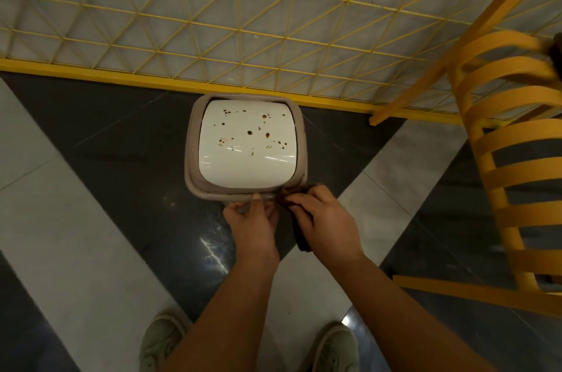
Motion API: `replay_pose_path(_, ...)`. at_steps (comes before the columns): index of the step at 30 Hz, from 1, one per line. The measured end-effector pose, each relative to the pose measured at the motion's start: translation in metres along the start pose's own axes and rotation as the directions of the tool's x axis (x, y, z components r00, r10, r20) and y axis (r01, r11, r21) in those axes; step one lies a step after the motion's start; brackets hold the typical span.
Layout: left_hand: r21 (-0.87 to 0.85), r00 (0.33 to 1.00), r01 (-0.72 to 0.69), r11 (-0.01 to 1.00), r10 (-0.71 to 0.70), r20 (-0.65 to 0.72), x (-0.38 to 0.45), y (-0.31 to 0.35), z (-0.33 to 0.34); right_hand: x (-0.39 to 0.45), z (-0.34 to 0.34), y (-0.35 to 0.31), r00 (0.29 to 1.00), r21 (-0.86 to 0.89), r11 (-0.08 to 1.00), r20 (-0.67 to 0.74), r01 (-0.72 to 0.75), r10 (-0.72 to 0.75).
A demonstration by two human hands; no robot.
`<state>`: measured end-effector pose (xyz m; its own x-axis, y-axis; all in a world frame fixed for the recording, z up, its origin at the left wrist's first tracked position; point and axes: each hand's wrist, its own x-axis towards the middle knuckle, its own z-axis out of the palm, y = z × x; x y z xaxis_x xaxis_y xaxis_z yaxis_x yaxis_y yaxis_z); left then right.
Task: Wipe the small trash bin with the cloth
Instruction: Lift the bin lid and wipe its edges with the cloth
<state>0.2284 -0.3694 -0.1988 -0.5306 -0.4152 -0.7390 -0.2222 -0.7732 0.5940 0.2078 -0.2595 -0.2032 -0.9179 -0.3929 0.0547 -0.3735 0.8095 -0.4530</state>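
Observation:
The small trash bin (245, 143) stands on the floor against a yellow partition. It has a beige rim and a white lid speckled with brown spots. My left hand (251, 224) grips the bin's near rim, thumb on top. Beside it, my right hand (322, 219) holds a dark brown cloth (299, 234) bunched against the rim's near right corner. Part of the cloth hangs below my fingers.
A yellow wire-grid partition (243, 22) with a solid yellow base rail runs behind the bin. A yellow slatted chair (511, 158) stands close on the right. The floor has dark and light tiles. My two shoes (164, 341) show at the bottom.

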Motion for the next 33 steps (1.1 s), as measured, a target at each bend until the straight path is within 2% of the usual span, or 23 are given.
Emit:
replay_pose_path(2, -0.004, 1.0, 0.0, 1.0, 0.0, 0.018, -0.001, 0.004, -0.002, 0.001, -0.004, 0.01, 0.999, -0.005, 0.999, -0.031, -0.035, 0.034)
replay_pose_path(5, 0.011, 1.0, -0.001, 1.0, 0.0, 0.019, -0.002, 0.009, -0.004, 0.011, -0.011, 0.021, 0.972, 0.052, 0.973, -0.059, -0.226, 0.229)
replay_pose_path(6, 0.015, 1.0, -0.001, 1.0, 0.001, 0.015, -0.002, 0.009, -0.005, 0.014, -0.011, 0.02, 0.969, 0.058, 0.97, -0.058, -0.236, 0.24)
replay_pose_path(10, -0.017, 1.0, -0.008, 1.0, 0.008, 0.002, -0.001, 0.01, -0.005, 0.006, 0.0, -0.005, 0.968, 0.215, 0.952, -0.076, -0.219, 0.24)
replay_pose_path(14, -0.01, 1.0, -0.013, 1.0, 0.013, -0.001, 0.001, 0.005, -0.006, -0.017, 0.016, -0.012, 0.995, 0.215, 0.972, 0.015, -0.095, 0.094)
replay_pose_path(16, -0.012, 1.0, -0.023, 1.0, 0.023, 0.009, 0.003, 0.004, -0.007, -0.014, 0.014, -0.011, 0.982, 0.294, 0.944, -0.074, -0.148, 0.176)
replay_pose_path(18, -0.004, 0.999, -0.033, 0.999, 0.033, 0.017, 0.004, 0.004, -0.006, -0.007, 0.006, -0.012, 0.929, 0.423, 0.88, -0.186, -0.217, 0.319)
replay_pose_path(20, 0.021, 0.999, -0.049, 0.999, 0.048, 0.011, 0.005, 0.002, -0.008, -0.002, 0.0, -0.018, 0.9, 0.508, 0.837, -0.24, -0.204, 0.365)
replay_pose_path(24, 0.105, 0.997, -0.081, 0.991, 0.079, 0.017, 0.008, 0.003, -0.012, -0.001, 0.0, -0.033, 0.913, 0.537, 0.829, -0.244, -0.153, 0.327)
replay_pose_path(28, 0.115, 0.998, -0.062, 0.991, 0.059, 0.031, 0.006, 0.01, -0.011, 0.026, -0.016, -0.028, 0.89, 0.557, 0.819, -0.294, -0.137, 0.348)
replay_pose_path(31, 0.143, 0.999, -0.04, 0.989, 0.04, -0.001, 0.006, 0.01, -0.01, 0.062, -0.028, -0.017, 0.88, 0.55, 0.806, -0.245, -0.22, 0.407)
replay_pose_path(33, 0.129, 1.0, -0.026, 0.991, 0.027, -0.006, 0.007, 0.013, -0.009, 0.076, -0.02, -0.01, 0.851, 0.594, 0.738, -0.164, -0.319, 0.5)
